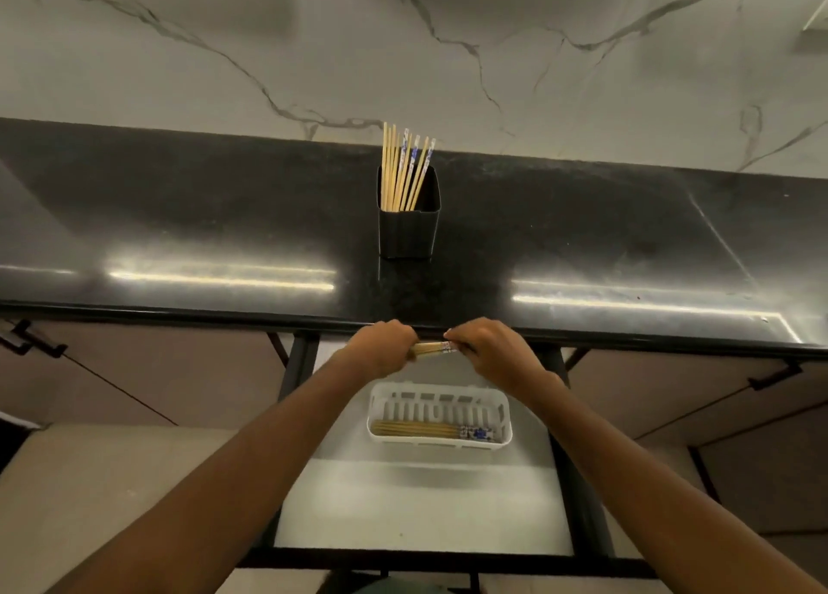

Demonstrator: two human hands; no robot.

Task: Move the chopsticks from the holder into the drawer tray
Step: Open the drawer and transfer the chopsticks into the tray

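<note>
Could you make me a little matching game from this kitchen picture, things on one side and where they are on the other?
Things:
1. black holder
2. white tray
3. held chopsticks
4. left hand

Places:
A. inside the open drawer
B. gripped between both hands, level, at the counter edge
C. standing on the dark counter
D. closed on the plain wooden ends

Pairs: 1-C, 2-A, 3-B, 4-D

No text, label, brand or number can be read anywhere here. The chopsticks (405,167) in the holder (408,226) have a blue and white pattern on their upper ends, but it forms no letters.
</note>
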